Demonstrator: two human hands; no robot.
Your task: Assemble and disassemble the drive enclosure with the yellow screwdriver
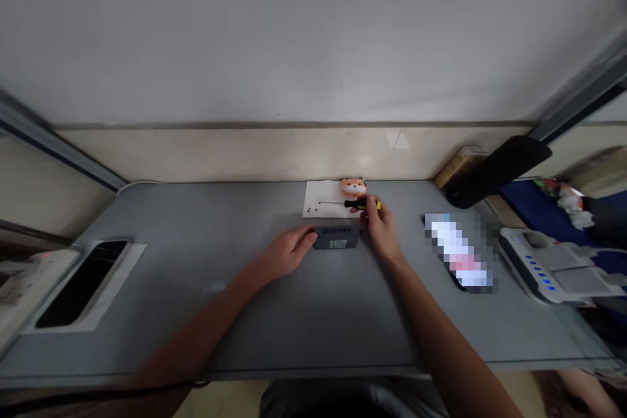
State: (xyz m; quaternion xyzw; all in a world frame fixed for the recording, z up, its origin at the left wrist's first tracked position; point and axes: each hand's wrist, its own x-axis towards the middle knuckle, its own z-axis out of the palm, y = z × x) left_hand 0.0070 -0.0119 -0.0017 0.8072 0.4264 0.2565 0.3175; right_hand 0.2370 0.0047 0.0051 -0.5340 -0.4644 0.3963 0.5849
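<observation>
A small dark grey box (337, 238) with a slotted side and a pale label stands on the grey table. My left hand (290, 252) grips its left end between thumb and fingers. Above and right of the box, my right hand (381, 225) is closed around the black and yellow handle of a screwdriver (356, 204). The screwdriver's thin shaft points left over a white paper sheet (321, 192). Several tiny dark pieces (309, 210) lie on that sheet near its left edge. An orange and white animal-faced object (354, 187) sits at the sheet's back right.
A black phone (85, 282) lies on white paper at the left. At the right are a lit, blurred phone (458, 251), a power strip (539, 268), a black cylinder (499, 170) and a box (459, 164). The wall bounds the table (196, 222) behind.
</observation>
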